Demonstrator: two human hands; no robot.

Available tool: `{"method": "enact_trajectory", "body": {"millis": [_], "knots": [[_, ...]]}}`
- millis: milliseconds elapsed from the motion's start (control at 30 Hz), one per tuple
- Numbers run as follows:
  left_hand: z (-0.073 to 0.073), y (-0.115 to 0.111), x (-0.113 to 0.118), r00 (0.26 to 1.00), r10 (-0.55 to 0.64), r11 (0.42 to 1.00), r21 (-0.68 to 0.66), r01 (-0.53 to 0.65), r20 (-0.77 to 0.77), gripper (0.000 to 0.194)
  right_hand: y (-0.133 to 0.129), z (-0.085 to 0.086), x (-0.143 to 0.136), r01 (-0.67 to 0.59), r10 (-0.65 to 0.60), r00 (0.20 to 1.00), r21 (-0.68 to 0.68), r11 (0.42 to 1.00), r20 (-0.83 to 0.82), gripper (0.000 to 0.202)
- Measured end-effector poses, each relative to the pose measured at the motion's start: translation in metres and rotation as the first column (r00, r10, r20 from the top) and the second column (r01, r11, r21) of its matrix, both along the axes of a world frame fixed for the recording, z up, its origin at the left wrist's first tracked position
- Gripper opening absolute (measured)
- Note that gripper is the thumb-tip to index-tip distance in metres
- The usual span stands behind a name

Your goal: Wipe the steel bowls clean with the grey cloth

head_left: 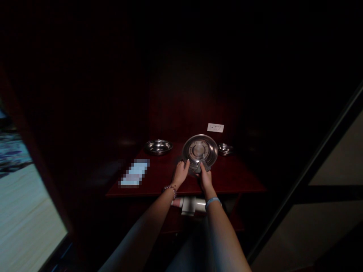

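Between my hands a round stainless steel plate [200, 150] is tilted up, its shiny inner face toward me. My left hand [180, 173] grips its lower left rim, thumb on the front and fingers behind. At the lower right rim, my right hand [206, 177] presses a grey cloth [203, 165] against the metal with the thumb. Behind and to the left, a steel basin [159, 147] sits on the dark red desk [159, 179]. Smaller steel bowls [226, 149] stand to the right of the plate, partly hidden by it.
A blurred-out pale rectangle [134, 173] lies at the desk's left. On the back wall is a white power socket [215, 127]. Below the desktop, a white object with a pink end [188, 205] rests on a lower shelf. Dark side panels flank the desk.
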State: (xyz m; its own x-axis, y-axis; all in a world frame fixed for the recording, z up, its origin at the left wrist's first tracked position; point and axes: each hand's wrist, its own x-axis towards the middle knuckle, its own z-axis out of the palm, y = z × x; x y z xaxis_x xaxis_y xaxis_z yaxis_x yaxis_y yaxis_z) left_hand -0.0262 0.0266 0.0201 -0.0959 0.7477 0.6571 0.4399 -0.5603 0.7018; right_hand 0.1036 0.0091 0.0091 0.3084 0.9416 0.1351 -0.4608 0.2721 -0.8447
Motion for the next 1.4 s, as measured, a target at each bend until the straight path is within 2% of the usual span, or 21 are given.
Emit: {"method": "enact_trajectory", "body": {"millis": [500,633,767,900,1033,1167,1400], "knots": [[-0.001,-0.001,0.001,0.998,0.036,0.999,-0.003,-0.037,-0.048,0.039,0.002,-0.002,0.001,0.019,-0.019,1.000,-0.001,1.000,0.020,0.056],[0.001,-0.004,0.001,0.987,0.055,0.995,-0.070,-0.066,-0.154,0.043,0.000,-0.001,0.001,0.024,-0.024,1.000,0.000,1.000,0.020,0.055],[0.006,-0.011,0.000,0.955,-0.015,0.988,-0.151,-0.031,-0.296,0.045,-0.004,0.002,0.000,0.049,-0.049,0.998,-0.007,0.999,0.045,0.054],[0.010,-0.016,0.000,0.934,-0.062,0.982,-0.191,-0.006,-0.352,0.046,-0.006,0.005,0.000,0.045,-0.045,0.999,-0.008,0.999,0.028,0.054],[0.011,-0.015,0.001,0.932,-0.049,0.979,-0.201,-0.026,-0.360,0.043,-0.006,0.005,-0.001,0.037,-0.037,0.999,-0.001,0.999,0.029,0.053],[0.009,-0.013,0.001,0.930,-0.026,0.990,-0.139,-0.027,-0.366,0.040,-0.006,0.004,-0.001,0.030,-0.030,0.999,0.005,1.000,0.028,0.051],[0.004,-0.008,0.000,0.961,0.004,0.993,-0.115,-0.037,-0.275,0.036,-0.005,0.004,-0.001,0.023,-0.023,0.999,0.002,1.000,0.025,0.054]]}}
